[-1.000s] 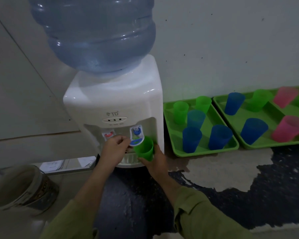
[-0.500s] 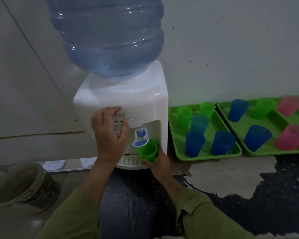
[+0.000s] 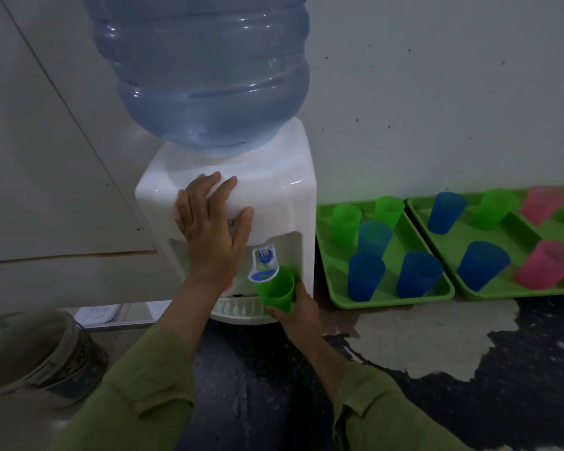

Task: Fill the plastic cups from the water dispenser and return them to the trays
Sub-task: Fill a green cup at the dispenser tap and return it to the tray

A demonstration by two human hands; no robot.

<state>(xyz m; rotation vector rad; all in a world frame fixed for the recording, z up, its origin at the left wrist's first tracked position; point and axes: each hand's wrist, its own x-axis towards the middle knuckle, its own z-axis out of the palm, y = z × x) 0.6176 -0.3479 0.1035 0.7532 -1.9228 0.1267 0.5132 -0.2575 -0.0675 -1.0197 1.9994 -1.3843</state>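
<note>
Fingers of the right hand [image 3: 298, 315] are wrapped round the lower part of a green cup [image 3: 275, 289], gripping it from below and from the right. The cup sits in the recess of the water dispenser [image 3: 274, 196], just above the white drip tray [image 3: 235, 309]. Its rim touches the blue-and-white tap [image 3: 263, 266], and it leans slightly toward the tap. Whether water is running into it cannot be told.

The left hand [image 3: 214, 229] lies flat against the dispenser's upper front edge. Its fingers are straight and spread, pressing on the white casing and holding nothing. Both arms wear olive-green sleeves [image 3: 381, 415].

On top of the dispenser stands a large blue water bottle [image 3: 209, 70], neck down.

Just right of the dispenser is a green tray [image 3: 388, 296] with five cups: two green at the back, a light blue one in the middle and two dark blue ones at the front. Touching its right side is a second green tray [image 3: 518, 292], which holds blue, green and pink cups and runs out of view on the right.

Everything rests on a dark surface [image 3: 534, 369] with a pale worn patch in front of the trays. At lower left stands a bucket [image 3: 43, 359], with some papers [image 3: 100, 314] behind it near the wall.
</note>
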